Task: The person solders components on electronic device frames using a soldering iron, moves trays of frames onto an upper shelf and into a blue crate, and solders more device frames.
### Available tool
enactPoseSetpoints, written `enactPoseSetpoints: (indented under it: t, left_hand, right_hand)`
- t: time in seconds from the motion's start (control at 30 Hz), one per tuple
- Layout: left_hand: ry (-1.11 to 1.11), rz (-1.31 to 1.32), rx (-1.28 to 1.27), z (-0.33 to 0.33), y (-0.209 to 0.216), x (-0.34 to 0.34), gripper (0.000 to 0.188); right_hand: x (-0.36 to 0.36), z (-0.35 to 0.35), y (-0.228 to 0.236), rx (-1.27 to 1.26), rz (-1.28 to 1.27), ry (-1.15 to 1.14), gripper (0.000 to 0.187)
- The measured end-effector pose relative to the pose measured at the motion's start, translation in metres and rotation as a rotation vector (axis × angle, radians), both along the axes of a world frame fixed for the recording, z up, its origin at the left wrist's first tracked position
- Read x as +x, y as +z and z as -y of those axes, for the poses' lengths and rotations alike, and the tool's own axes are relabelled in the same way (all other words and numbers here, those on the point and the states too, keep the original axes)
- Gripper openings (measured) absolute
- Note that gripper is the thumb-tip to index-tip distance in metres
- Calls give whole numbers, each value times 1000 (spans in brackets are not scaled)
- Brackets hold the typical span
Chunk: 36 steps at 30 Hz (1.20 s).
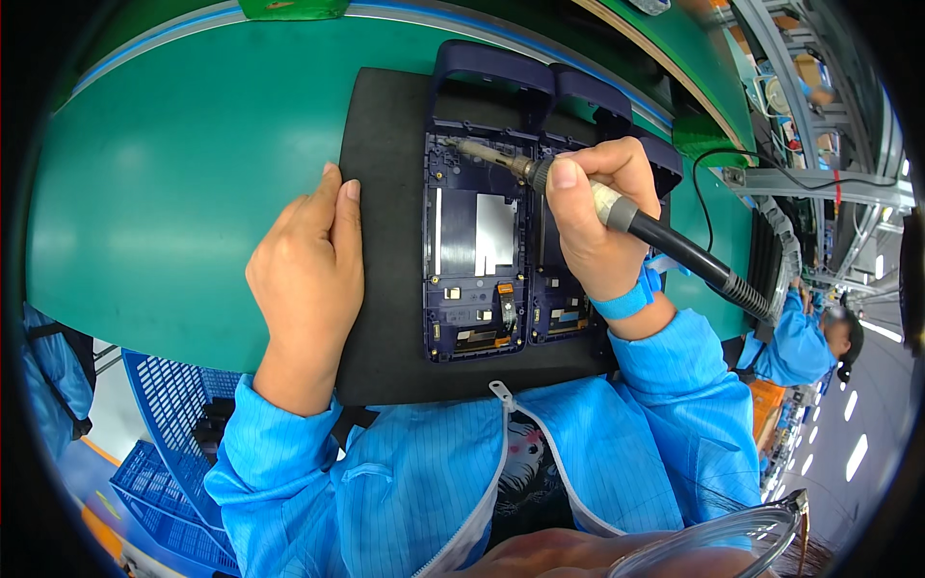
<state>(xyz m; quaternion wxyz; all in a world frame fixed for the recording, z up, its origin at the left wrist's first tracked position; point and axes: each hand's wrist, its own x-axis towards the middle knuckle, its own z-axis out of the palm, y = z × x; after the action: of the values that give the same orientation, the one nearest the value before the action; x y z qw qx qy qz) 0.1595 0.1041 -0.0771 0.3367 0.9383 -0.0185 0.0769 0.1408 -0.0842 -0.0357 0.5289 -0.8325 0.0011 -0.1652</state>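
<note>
In my right hand [607,212] is a soldering iron [665,241], gripped like a pen, its cable running off to the right. The iron's tip points left, at the upper part of a dark purple device housing [434,222]; whether it touches cannot be made out. Inside that housing are a silvery plate [494,231], brass-coloured posts and a short ribbon connector [506,303]. More dark housings [551,299] stand to its right, partly behind my right hand. My left hand [306,260] rests at the left edge of the black mat [385,193], fingers extended and nothing visible in them.
The mat lies on a green tabletop [173,183] with a rail [405,13] along its far side. Blue plastic baskets [169,405] stand below at left. Metal framing [819,185] and a dark cable [706,202] are at right. Another person [795,337] sits farther right.
</note>
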Motion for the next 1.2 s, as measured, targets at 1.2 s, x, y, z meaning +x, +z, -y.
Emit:
enactPoseSetpoints:
  t: [1.2]
  left_hand:
    - [-21,18,-43,3,-1,-1,26]
  right_hand:
    - [-28,50,8,-22,89,-171,14]
